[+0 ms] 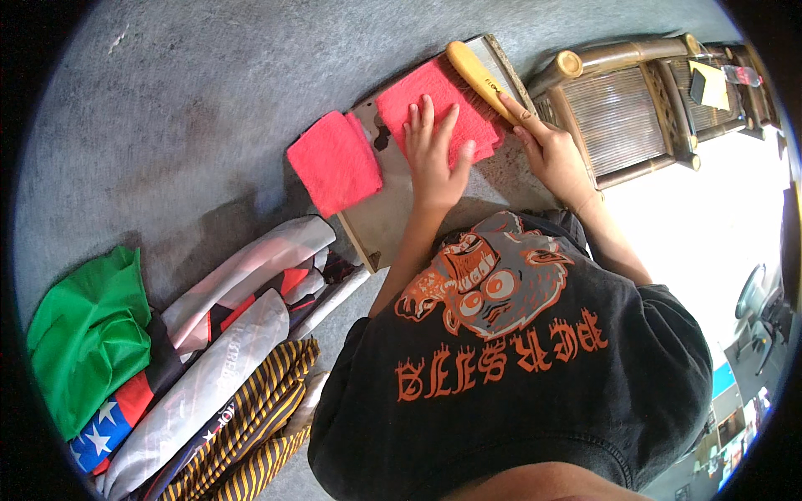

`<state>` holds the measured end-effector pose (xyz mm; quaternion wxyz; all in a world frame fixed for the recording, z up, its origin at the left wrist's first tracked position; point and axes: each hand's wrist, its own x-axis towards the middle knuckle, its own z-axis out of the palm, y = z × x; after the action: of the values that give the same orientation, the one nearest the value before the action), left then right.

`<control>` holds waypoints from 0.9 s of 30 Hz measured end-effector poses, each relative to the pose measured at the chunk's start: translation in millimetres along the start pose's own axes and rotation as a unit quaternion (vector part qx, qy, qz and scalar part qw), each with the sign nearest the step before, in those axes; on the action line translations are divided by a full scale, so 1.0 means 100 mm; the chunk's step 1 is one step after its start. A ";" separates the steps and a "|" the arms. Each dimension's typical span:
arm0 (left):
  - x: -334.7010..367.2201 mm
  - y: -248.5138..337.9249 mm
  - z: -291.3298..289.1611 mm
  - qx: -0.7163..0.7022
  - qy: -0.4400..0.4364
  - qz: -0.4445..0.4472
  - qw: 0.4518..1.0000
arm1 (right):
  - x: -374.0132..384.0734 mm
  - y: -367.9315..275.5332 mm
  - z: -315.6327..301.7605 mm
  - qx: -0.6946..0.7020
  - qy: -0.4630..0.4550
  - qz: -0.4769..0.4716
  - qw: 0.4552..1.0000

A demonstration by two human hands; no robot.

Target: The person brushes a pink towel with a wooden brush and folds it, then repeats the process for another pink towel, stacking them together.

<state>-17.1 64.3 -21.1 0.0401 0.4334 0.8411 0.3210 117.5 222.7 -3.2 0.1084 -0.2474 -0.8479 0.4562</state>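
Note:
My left hand [436, 159] lies flat with its fingers spread on a folded pinkish-red towel [413, 92]. My right hand [553, 157] is wrapped round the narrow end of a brush [476, 71] with a yellow wooden handle, its index finger stretched along it. The brush's dark bristles rest against the towel's right part. Under the towel is a low, worn board or tabletop [393, 188] with dark stains. A second folded red towel [334, 163] hangs over the left end of this surface, apart from both hands.
On the left lie a green cloth [92, 309], a rolled pale fabric [200, 384] and yellow-and-black striped fabric [251, 426]. To the right stands bamboo furniture [622, 96], with yellow paper [710, 86], a dark flat object [697, 85] and a bottle [742, 75] on it. An office chair [762, 317] stands farther right.

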 end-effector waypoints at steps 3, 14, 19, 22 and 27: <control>0.00 -0.08 -0.13 -0.109 0.119 -0.032 0.986 | 0.01 -0.01 -0.03 -0.009 0.011 0.015 1.000; -0.28 -0.51 -0.02 -0.440 0.134 -0.337 0.822 | 0.00 -0.06 -0.13 0.074 0.002 -0.043 0.996; -0.14 -0.33 -0.05 -0.494 0.106 -0.337 0.794 | 0.00 -0.23 -0.21 0.003 -0.102 -0.108 0.989; -0.13 -0.42 -0.11 -0.509 0.050 -0.330 0.793 | 0.01 -0.18 -0.16 -0.013 -0.105 -0.083 0.991; -0.07 -0.33 -0.13 -0.527 0.060 -0.326 0.782 | 0.01 -0.04 -0.13 0.007 -0.064 -0.070 0.995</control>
<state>-40.4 38.7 -31.7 0.3145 0.0240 0.6325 0.7074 120.8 230.5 7.1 0.0873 -0.1570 -0.8651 0.4683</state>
